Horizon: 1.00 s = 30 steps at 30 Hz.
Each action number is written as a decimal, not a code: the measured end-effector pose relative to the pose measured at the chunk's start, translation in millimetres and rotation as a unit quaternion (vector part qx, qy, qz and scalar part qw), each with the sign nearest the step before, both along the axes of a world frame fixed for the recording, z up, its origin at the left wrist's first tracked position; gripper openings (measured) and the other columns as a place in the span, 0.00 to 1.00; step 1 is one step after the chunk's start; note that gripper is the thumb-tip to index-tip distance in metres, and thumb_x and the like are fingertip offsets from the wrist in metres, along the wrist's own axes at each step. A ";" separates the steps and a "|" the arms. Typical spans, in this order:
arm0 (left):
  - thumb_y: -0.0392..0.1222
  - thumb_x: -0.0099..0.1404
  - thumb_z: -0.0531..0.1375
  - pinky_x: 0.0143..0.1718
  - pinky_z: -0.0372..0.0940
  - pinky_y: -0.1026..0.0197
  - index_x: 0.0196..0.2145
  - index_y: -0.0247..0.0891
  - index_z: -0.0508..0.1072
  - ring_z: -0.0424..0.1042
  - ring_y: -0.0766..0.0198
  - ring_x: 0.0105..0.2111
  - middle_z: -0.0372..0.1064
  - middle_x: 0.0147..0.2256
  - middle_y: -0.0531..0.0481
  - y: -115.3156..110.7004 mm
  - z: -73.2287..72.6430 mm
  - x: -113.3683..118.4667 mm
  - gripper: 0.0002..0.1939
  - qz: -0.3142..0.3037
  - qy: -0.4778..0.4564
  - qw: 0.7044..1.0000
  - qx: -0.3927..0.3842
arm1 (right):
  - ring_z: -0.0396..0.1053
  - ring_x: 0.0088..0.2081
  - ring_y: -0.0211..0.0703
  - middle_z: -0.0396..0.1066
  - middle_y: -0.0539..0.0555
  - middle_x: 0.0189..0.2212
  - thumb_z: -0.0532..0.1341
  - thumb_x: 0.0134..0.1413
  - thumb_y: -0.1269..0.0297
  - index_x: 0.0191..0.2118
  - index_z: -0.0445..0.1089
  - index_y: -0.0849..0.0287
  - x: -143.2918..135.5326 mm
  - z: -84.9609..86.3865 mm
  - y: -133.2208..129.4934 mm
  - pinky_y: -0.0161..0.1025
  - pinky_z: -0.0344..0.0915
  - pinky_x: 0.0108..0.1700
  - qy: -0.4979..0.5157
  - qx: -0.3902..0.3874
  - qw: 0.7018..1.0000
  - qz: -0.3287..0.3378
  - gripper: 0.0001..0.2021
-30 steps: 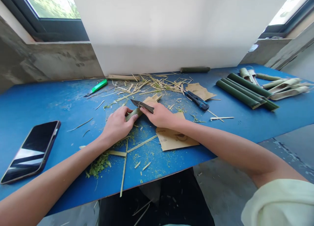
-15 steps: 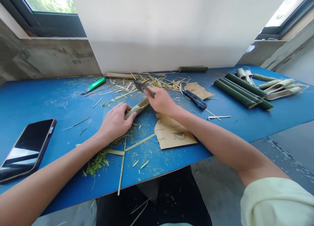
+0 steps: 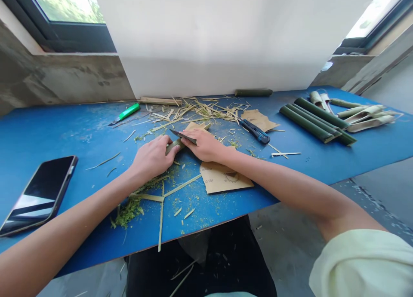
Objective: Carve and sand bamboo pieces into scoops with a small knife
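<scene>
My left hand (image 3: 154, 155) is closed around the near end of a pale green bamboo piece (image 3: 174, 146), pinning it against the table. The bamboo points away to the right, and part of it is hidden by my hands. Pinched in my right hand (image 3: 201, 144) is a thin, dark, flat piece that looks like sandpaper (image 3: 182, 136), lying across the bamboo just beyond my left thumb. A brown sandpaper sheet (image 3: 222, 181) with print on its back lies under my right forearm. Green shavings (image 3: 129, 213) are heaped beside my left wrist.
On the blue table (image 3: 97, 189) lie a phone (image 3: 40, 191), a green craft knife (image 3: 127, 112), a black-and-blue utility knife (image 3: 254, 131) and a torn sandpaper piece (image 3: 258, 120). Bamboo strips (image 3: 206, 110) litter the back. Green bamboo lengths (image 3: 311, 120) and carved bamboo pieces (image 3: 371, 115) sit right.
My right hand has come down and nearer along the bamboo, bringing the dark sandpaper close to my left thumb. My left hand keeps its hold.
</scene>
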<state>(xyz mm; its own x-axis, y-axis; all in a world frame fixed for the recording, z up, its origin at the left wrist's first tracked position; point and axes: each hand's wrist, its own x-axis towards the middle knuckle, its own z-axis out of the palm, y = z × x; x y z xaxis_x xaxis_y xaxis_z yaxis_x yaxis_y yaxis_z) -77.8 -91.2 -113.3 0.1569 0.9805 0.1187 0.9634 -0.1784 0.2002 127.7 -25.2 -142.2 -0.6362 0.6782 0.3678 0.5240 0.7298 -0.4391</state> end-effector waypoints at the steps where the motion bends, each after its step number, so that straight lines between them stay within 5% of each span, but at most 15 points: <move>1: 0.58 0.77 0.51 0.42 0.67 0.51 0.46 0.41 0.71 0.77 0.43 0.47 0.78 0.47 0.39 0.6 0.0 -0.5 0.19 0.001 -0.007 1.000 -0.007 | 0.69 0.66 0.51 0.75 0.59 0.63 0.52 0.76 0.53 0.64 0.75 0.56 0.5 0.2 -0.3 0.54 0.58 0.72 0.005 -0.002 1.000 0.011 0.23; 6: 0.57 0.77 0.51 0.43 0.66 0.51 0.46 0.40 0.71 0.77 0.43 0.47 0.79 0.47 0.38 3.0 1.3 -1.1 0.18 -0.021 0.003 1.000 0.000 | 0.69 0.64 0.55 0.76 0.61 0.61 0.53 0.75 0.54 0.61 0.76 0.56 -2.9 2.6 -0.7 0.57 0.58 0.70 0.008 -0.008 0.999 -0.031 0.21; 11: 0.57 0.77 0.51 0.44 0.67 0.50 0.47 0.41 0.72 0.78 0.43 0.47 0.80 0.47 0.39 6.7 2.8 -1.3 0.19 -0.004 0.026 1.000 -0.002 | 0.74 0.54 0.49 0.80 0.57 0.53 0.51 0.75 0.56 0.53 0.78 0.55 -1.1 7.3 -0.2 0.49 0.66 0.62 0.045 -0.024 0.998 0.043 0.19; 13: 0.56 0.77 0.52 0.46 0.67 0.50 0.47 0.39 0.72 0.78 0.43 0.48 0.79 0.48 0.38 7.6 2.2 -1.4 0.18 -0.029 0.037 0.999 0.018 | 0.74 0.50 0.49 0.81 0.58 0.49 0.52 0.74 0.57 0.51 0.78 0.56 -0.1 7.5 2.0 0.48 0.67 0.58 0.047 -0.024 0.998 0.023 0.18; 16: 0.56 0.76 0.52 0.47 0.67 0.48 0.46 0.39 0.73 0.78 0.42 0.47 0.79 0.48 0.37 8.6 1.0 -2.0 0.19 -0.047 0.042 0.997 0.036 | 0.74 0.53 0.52 0.81 0.61 0.51 0.53 0.74 0.57 0.53 0.78 0.58 -0.5 4.8 6.1 0.50 0.65 0.60 0.027 -0.009 0.999 -0.020 0.19; 19: 0.56 0.77 0.52 0.46 0.67 0.48 0.47 0.39 0.74 0.78 0.41 0.46 0.80 0.47 0.38 9.5 0.7 -3.1 0.19 -0.028 0.021 0.999 0.015 | 0.73 0.57 0.52 0.80 0.60 0.55 0.52 0.74 0.55 0.55 0.78 0.57 0.2 1.7 7.9 0.50 0.63 0.64 0.035 -0.004 0.999 0.024 0.20; 24: 0.56 0.77 0.53 0.48 0.66 0.48 0.47 0.38 0.74 0.78 0.42 0.47 0.80 0.48 0.38 10.1 1.9 -3.7 0.19 -0.049 0.029 0.998 0.030 | 0.73 0.44 0.49 0.81 0.59 0.43 0.54 0.73 0.57 0.45 0.78 0.58 -1.3 3.3 7.0 0.46 0.67 0.52 0.026 -0.018 0.999 -0.034 0.17; 30: 0.56 0.77 0.53 0.46 0.67 0.48 0.46 0.39 0.74 0.78 0.42 0.48 0.80 0.47 0.38 8.9 1.1 -3.0 0.19 -0.022 0.007 1.000 0.013 | 0.71 0.40 0.46 0.79 0.56 0.39 0.54 0.74 0.57 0.39 0.76 0.57 -2.0 6.9 0.1 0.43 0.65 0.48 0.063 -0.051 0.997 -0.015 0.16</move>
<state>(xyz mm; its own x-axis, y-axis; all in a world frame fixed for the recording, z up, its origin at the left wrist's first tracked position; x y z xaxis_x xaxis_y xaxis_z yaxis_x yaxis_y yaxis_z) -80.8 -82.3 -112.2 0.2009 0.9693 0.1417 0.9573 -0.2249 0.1816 125.8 -25.0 -135.3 -0.5686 0.7340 0.3715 0.4812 0.6630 -0.5735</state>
